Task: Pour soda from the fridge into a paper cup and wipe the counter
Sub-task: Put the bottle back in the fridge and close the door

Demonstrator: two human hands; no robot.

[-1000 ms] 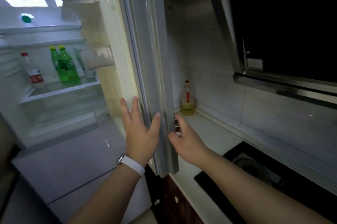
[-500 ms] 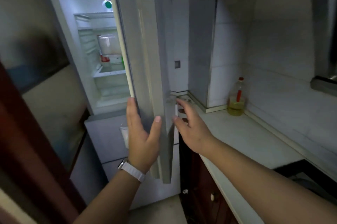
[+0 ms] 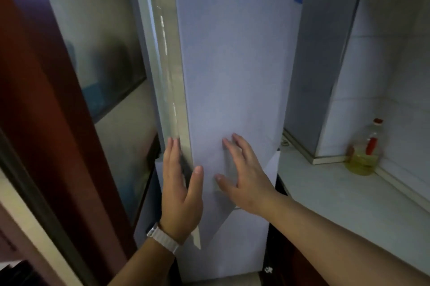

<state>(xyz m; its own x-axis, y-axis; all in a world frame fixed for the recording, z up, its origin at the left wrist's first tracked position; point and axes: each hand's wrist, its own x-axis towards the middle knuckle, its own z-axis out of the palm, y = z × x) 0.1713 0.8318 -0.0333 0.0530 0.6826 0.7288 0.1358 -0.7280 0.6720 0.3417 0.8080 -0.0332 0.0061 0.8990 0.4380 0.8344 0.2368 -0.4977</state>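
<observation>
change: since the earlier frames the fridge door (image 3: pixel 232 64) has swung most of the way round, so the lit shelves and green bottles that showed a moment ago are out of sight; only a narrow strip at its left edge stays open.
fridge door: pale grey-blue, tall, its outer face turned toward the camera, with a small blue sticker near the top right.
left hand (image 3: pixel 180 190): open, fingers straight and pointing up along the door's left edge, thumb wrapped round onto the front face; it grips the edge loosely rather than closing on it. a white watch band (image 3: pixel 162 238) sits on the wrist.
right hand (image 3: pixel 242 176): open and spread, palm and fingers flat against the door's front face, holding nothing.
soda: hidden behind the door, not visible.
counter (image 3: pixel 344 195): white, to the right of the fridge, running away under the right forearm.
oil bottle (image 3: pixel 365 150): clear with a red cap and yellow liquid low inside, standing upright in the back corner of the counter against the tiled wall.
left side: a dark red wooden frame (image 3: pixel 46 99) with a glass panel beside the fridge.
</observation>
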